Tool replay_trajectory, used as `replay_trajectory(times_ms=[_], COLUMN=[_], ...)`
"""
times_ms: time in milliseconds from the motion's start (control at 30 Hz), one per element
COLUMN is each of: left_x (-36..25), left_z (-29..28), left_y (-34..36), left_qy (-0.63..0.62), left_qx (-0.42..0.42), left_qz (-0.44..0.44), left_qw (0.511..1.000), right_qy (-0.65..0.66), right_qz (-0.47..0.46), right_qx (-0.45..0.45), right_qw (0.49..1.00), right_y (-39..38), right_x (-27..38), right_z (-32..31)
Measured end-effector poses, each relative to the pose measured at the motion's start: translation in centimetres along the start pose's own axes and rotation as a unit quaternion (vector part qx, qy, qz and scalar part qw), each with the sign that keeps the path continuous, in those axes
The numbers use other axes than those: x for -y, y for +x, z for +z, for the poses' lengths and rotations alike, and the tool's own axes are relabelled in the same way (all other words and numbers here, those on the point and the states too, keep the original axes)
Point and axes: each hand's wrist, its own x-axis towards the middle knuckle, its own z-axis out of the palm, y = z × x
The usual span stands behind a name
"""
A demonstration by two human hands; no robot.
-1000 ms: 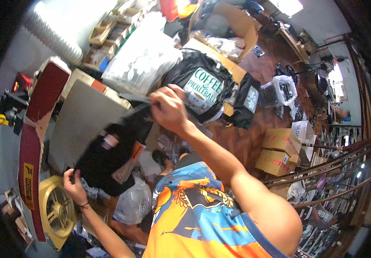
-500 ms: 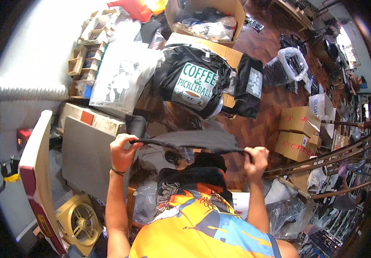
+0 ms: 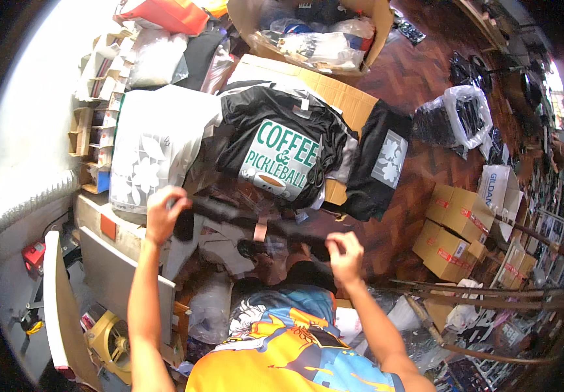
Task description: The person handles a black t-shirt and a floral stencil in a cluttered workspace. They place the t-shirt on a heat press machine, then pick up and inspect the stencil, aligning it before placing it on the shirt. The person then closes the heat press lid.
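Note:
A black shirt (image 3: 233,212), blurred by motion, is stretched between my two hands like a narrow band. My left hand (image 3: 165,214) pinches one end, where a dark flap hangs beside the fingers. The other end is pinched by my right hand (image 3: 346,256), lower and to the right. Just beyond lies a pile of black T-shirts (image 3: 233,108), the top one printed with green lettering and a cup. Right of it rests another black garment (image 3: 360,193) with a pale flower print. White flower-printed garments (image 3: 158,114), seemingly in plastic, lie to the left.
Behind the pile stands an open carton (image 3: 377,49) of bagged items. Taped cardboard boxes (image 3: 435,251) sit on the wooden floor at right, near a plastic-lined bin (image 3: 468,114). Curved rails (image 3: 491,302) cross the right side. At lower left are a grey board (image 3: 112,274) and yellow fan (image 3: 102,336).
Both hands have shifted left, the right one farther. The shirt has gone from a draped sheet to a narrow, slanting blurred band. The view has also shifted.

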Motion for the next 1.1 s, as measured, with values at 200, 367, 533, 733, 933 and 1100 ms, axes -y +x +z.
replay_trajectory(times_ms=[200,367,533,733,933,1100], left_x=[6.3,-4.7,-6.9,1.4,8.4,11.9], left_z=[10.1,17.0,22.8,25.5,23.4,24.9], left_y=[20.7,25.9,13.4,0.2,19.1,26.9], left_qy=[0.139,-0.039,-0.157,-0.064,0.008,0.233], left_qx=[-0.029,-0.269,-0.064,0.054,-0.122,0.026], left_qz=[-0.134,0.099,0.088,-0.086,-0.034,-0.126], left_qw=[0.981,0.957,0.982,0.993,0.992,0.964], right_qy=[-0.011,-0.001,-0.049,-0.209,-0.258,-0.195], right_qz=[-0.009,0.097,0.039,0.062,0.086,0.048], right_qx=[-0.107,-0.266,-0.11,-0.045,-0.004,-0.028], right_qw=[0.994,0.959,0.992,0.975,0.962,0.979], right_y=[21.1,28.9,24.1,25.3,27.8,28.2], right_x=[-9.1,-14.1,-15.5,-15.0,-16.3,-19.3], right_z=[4.8,5.7,9.2,12.6,14.1,14.3])
